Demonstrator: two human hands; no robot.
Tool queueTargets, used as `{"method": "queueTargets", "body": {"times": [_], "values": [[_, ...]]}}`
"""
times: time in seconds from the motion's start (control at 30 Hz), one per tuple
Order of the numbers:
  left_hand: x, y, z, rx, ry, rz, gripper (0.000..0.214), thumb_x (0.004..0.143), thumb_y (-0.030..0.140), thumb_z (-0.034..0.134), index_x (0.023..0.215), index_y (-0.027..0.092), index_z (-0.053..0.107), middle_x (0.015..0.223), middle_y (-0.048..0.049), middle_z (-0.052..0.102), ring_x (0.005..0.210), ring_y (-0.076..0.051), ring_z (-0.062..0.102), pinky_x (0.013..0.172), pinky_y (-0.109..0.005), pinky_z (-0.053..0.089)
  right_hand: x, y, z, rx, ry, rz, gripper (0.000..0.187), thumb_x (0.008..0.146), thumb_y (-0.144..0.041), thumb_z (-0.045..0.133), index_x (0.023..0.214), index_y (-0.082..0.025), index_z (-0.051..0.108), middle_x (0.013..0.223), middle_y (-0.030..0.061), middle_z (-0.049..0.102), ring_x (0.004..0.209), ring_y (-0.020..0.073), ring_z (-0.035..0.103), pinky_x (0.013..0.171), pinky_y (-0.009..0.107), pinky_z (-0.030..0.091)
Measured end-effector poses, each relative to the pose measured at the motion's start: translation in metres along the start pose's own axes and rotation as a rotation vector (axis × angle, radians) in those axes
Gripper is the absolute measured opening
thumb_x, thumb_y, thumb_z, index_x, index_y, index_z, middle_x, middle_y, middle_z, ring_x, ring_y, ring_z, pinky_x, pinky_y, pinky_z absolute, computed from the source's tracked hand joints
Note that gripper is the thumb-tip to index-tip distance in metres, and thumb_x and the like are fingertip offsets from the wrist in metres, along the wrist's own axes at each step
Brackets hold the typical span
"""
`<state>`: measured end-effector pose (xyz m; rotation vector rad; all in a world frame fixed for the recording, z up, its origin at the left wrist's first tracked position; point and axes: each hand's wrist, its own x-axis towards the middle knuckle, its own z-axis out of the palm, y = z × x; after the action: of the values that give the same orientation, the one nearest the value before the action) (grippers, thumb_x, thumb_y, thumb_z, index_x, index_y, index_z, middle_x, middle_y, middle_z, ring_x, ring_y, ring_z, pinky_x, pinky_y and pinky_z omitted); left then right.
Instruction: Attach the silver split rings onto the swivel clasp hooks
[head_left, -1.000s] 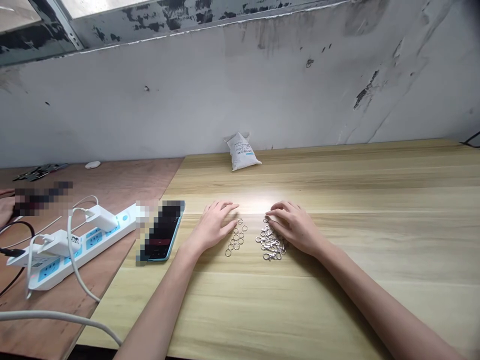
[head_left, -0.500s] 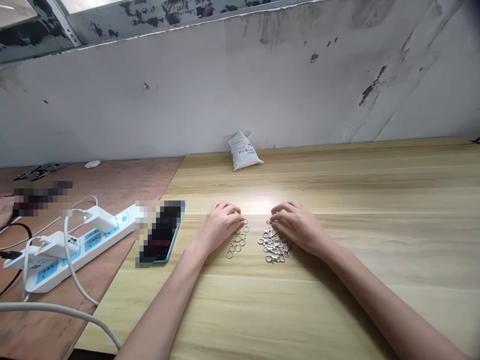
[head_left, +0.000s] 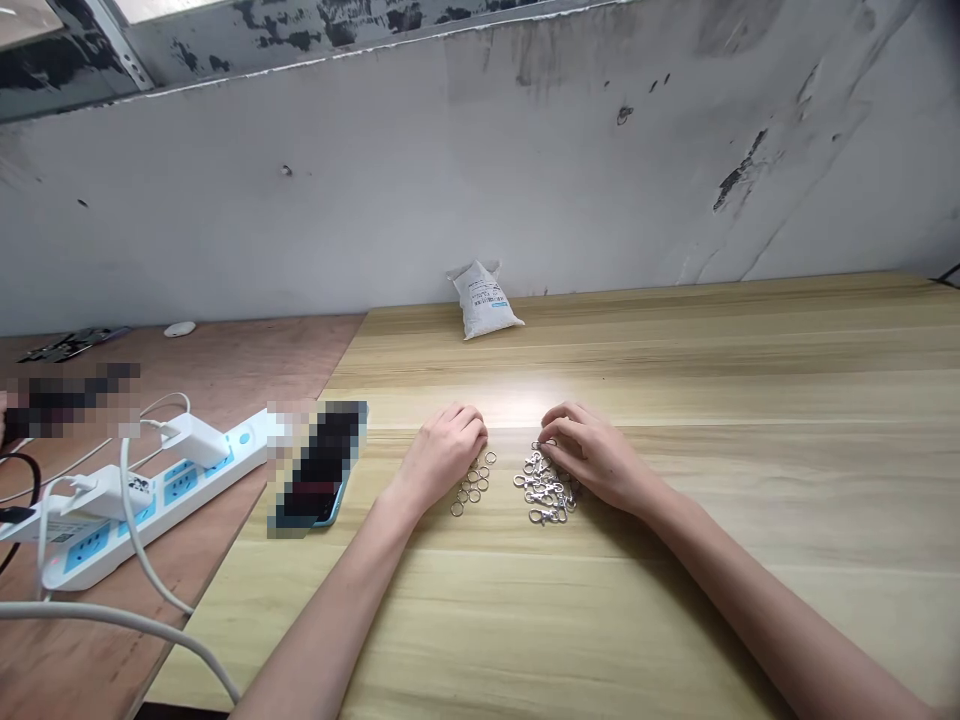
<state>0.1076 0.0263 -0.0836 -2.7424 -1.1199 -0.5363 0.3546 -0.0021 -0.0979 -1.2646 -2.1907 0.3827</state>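
Both forearms [head_left: 330, 610] are stretched forward across the table [head_left: 675, 610]. The left hand [head_left: 442, 457] is kept palm down, loosely curled, just beside the rings [head_left: 471, 483]; the right hand [head_left: 600, 460], likewise curled, is laid at the clasps [head_left: 545, 490], nothing pinched.

Small metal rings [head_left: 471, 483] and lobster clasps [head_left: 545, 488] lie between the left hand [head_left: 442, 455] and the right hand [head_left: 600, 460]. Room opens toward the lower right of the tabletop [head_left: 675, 600]; leftward, what looks like a pixelated phone [head_left: 319, 470] blocks the way, with a power strip [head_left: 150, 490] beyond.
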Motion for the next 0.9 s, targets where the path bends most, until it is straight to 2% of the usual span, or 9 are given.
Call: {"method": "queueTargets", "body": {"times": [0.17,0.37,0.53,0.67,0.8,0.9], "values": [[-0.002,0.002,-0.002,-0.072,-0.047,-0.089,0.012,0.095,0.016,0.049,0.086,0.017,0.057,0.096,-0.0046,0.063,0.086,-0.018,0.058,0.075,-0.032,0.046,0.0,0.0,0.0,0.001,0.016,-0.012,0.008,0.091,-0.023,0.055,0.088,-0.023,0.062,0.103,0.0069,0.061,0.097,0.0227,0.056,0.082,0.038,0.045],[-0.004,-0.006,-0.005,-0.177,-0.061,-0.137,0.012,0.094,0.024,0.055,0.102,0.02,0.062,0.102,-0.0048,0.063,0.095,-0.021,0.058,0.082,-0.035,0.047,0.0,-0.001,0.0,0.002,0.01,-0.01,0.009,0.091,-0.023,0.055,0.089,-0.022,0.063,0.103,0.0074,0.062,0.097,0.0229,0.057,0.082,0.038,0.046],[-0.003,-0.007,-0.003,-0.349,-0.037,-0.216,0.01,0.092,0.022,0.056,0.092,0.021,0.066,0.096,-0.0036,0.063,0.093,-0.02,0.058,0.081,-0.033,0.047,-0.001,-0.001,-0.001,0.0,0.014,-0.02,0.01,0.091,-0.022,0.054,0.089,-0.023,0.064,0.103,0.0075,0.062,0.097,0.0226,0.057,0.081,0.037,0.047],[-0.003,-0.004,-0.003,-0.524,-0.022,-0.312,0.007,0.087,0.02,0.061,0.083,0.019,0.066,0.088,-0.0024,0.063,0.083,-0.017,0.06,0.073,-0.029,0.049,0.0,-0.001,0.001,0.008,0.026,-0.034,0.009,0.091,-0.02,0.054,0.089,-0.022,0.063,0.102,0.0075,0.063,0.095,0.0221,0.057,0.079,0.037,0.046],[-0.002,0.002,-0.004,-0.633,-0.004,-0.338,0.005,0.084,0.02,0.064,0.081,0.019,0.068,0.08,-0.0011,0.065,0.071,-0.014,0.059,0.066,-0.026,0.048,0.001,-0.005,0.001,0.02,0.085,-0.06,0.011,0.091,-0.019,0.054,0.084,-0.021,0.063,0.085,0.0057,0.067,0.082,0.0203,0.057,0.075,0.036,0.045],[-0.002,0.006,-0.005,-0.736,0.024,-0.378,0.005,0.084,0.022,0.065,0.082,0.019,0.07,0.083,-0.0018,0.069,0.073,-0.014,0.062,0.066,-0.025,0.05,0.001,-0.011,0.0,0.11,0.133,-0.01,0.011,0.09,-0.022,0.055,0.085,-0.02,0.064,0.077,0.0043,0.067,0.072,0.0179,0.057,0.072,0.035,0.046]]}}
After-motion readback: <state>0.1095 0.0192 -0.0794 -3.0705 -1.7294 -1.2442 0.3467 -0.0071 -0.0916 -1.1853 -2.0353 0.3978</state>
